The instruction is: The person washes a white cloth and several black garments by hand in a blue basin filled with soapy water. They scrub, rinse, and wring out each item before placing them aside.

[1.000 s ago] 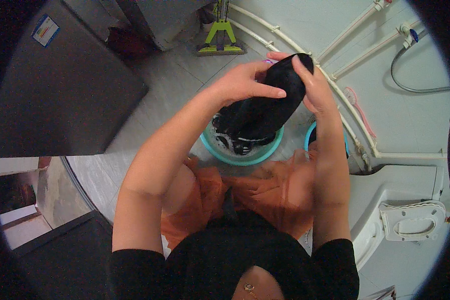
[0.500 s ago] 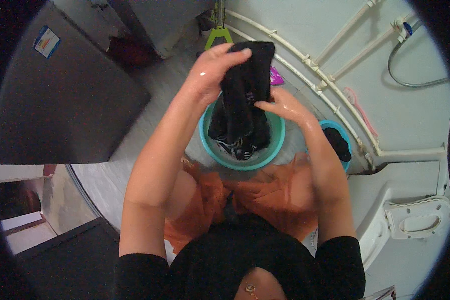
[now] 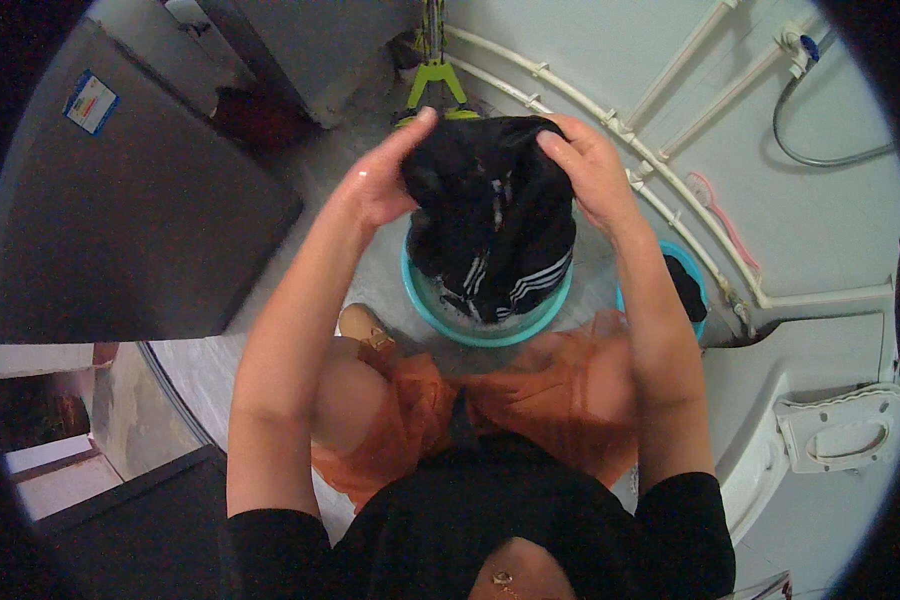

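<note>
A wet black garment with white stripes hangs spread between my two hands above a turquoise basin. Its lower part rests inside the basin, where a little sudsy water shows at the near side. At the garment's upper left edge, my left hand grips the cloth with the thumb up and the other fingers partly behind it. My right hand is closed on the upper right corner, thumb on top. What kind of garment it is, I cannot tell.
To the right, a blue basin holds dark cloth, partly behind my forearm. A green-footed mop stand is beyond the garment. White pipes and a pink brush line the wall. A squat toilet lies at right, a dark cabinet at left.
My hands have moved apart, left hand leftward and right hand up to the garment's top corner. The black garment, bunched and narrow before, is now spread wide, showing its white stripes.
</note>
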`<act>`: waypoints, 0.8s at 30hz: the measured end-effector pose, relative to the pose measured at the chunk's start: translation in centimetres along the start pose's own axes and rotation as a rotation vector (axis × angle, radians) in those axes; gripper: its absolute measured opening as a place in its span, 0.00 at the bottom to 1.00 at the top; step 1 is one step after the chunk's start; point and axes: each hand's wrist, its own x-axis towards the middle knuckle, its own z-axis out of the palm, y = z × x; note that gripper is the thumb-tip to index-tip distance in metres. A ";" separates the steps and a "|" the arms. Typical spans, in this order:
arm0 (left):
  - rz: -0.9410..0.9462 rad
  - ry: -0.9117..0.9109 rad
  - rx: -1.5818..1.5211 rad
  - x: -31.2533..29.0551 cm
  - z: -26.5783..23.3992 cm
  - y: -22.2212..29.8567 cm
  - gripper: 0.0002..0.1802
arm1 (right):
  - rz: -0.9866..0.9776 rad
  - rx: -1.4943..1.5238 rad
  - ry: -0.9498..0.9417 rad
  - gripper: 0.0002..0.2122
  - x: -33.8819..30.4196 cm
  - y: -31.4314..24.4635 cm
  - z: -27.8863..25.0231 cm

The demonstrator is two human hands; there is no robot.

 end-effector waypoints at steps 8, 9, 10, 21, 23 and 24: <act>0.152 0.072 0.663 0.7 3.2 -2.6 0.21 | -0.123 -0.247 0.051 0.15 0.5 -0.6 1.0; 0.206 0.108 0.667 0.4 3.3 -2.2 0.18 | -0.091 -0.170 -0.021 0.17 0.4 -0.1 0.4; 0.211 0.082 0.623 0.3 3.4 -2.0 0.18 | -0.083 -0.292 -0.136 0.18 0.1 1.1 -0.8; 0.290 0.188 0.376 -1.9 2.2 0.9 0.14 | 0.150 -0.725 -0.022 0.16 -2.3 12.7 -6.0; 0.297 0.204 0.362 -1.4 1.7 1.2 0.14 | 0.119 -0.679 0.204 0.13 -1.9 13.4 -7.4; 0.299 0.208 0.354 -0.9 1.4 1.2 0.14 | 0.104 -0.658 0.319 0.12 -2.0 13.8 -8.2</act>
